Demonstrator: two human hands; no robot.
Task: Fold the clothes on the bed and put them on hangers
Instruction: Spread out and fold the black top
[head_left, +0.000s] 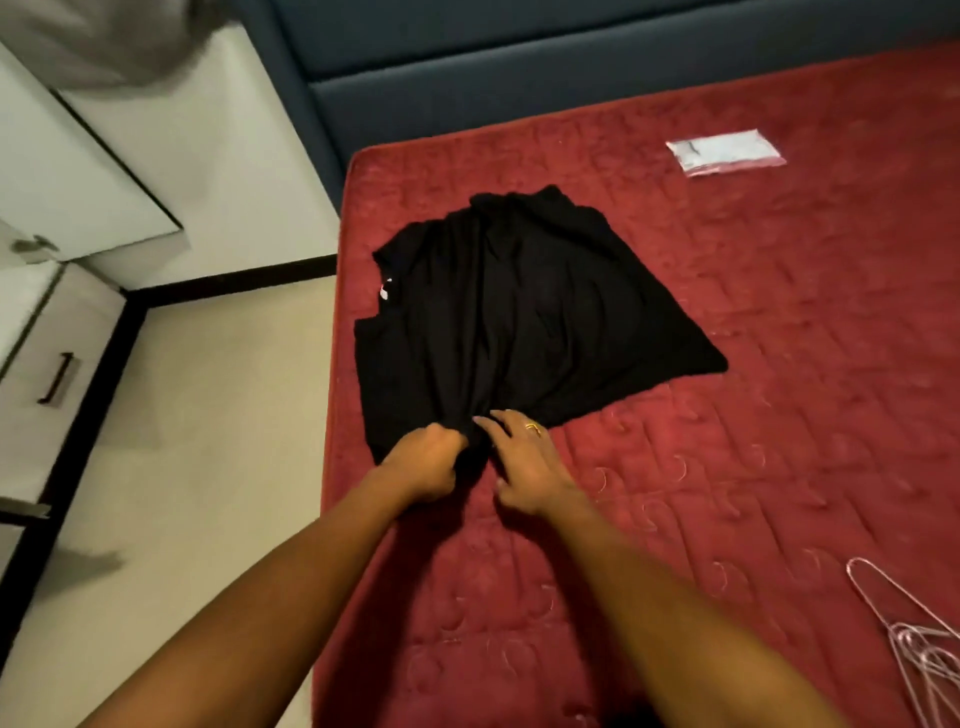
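My two forearms reach up from the bottom of the frame to the near edge of the black garment (519, 312). My left hand (426, 462) is clenched on that edge, its fingers curled into a bunch of fabric. My right hand (524, 462) is just beside it, its ringed fingers laid fairly straight on the same edge and grasping nothing that I can see.

At the lower right a bundle of pink wire hangers (919, 639) lies on the red mattress (727, 467), cut off by the frame edge and well apart from the garment.

The garment lies flat on the left part of the mattress, just inside its left edge. The neck opening, with a white label, points to that edge and the floor (218, 415). The far corner points to the right of the frame, so the long axis runs left to right, dipping a little to the right. Folds fan out from the bunch at my hands.

Bare quilted mattress stretches right of and beyond the garment. At the upper right a clear plastic bag (724, 150) lies flat; it holds something pale that I cannot make out. A blue headboard (519, 78) closes the far side. White drawers (52, 338) stand at the left of the frame, fronts shut.
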